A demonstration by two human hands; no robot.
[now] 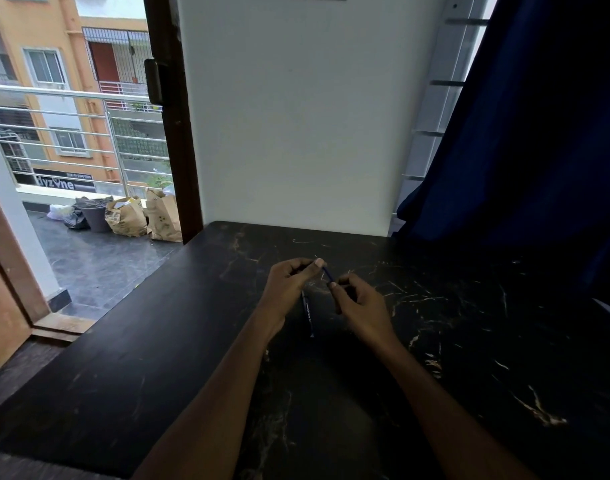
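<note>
Both my hands are over the middle of a black marble-patterned table [469,341]. My left hand [286,289] grips a thin dark blue pen [307,315], whose barrel runs down from under the palm toward me. A short blue piece [328,274] of the pen sticks out past my left thumb, and my right hand [360,306] pinches its end between thumb and forefinger. I cannot tell whether that piece is a cap or the pen's tip.
A white wall [296,116] rises behind the table. A dark blue curtain [539,133] hangs at the right. At the left an open door leads to a balcony with brown paper bags [161,216], a grey bin [95,216] and a metal railing [71,133].
</note>
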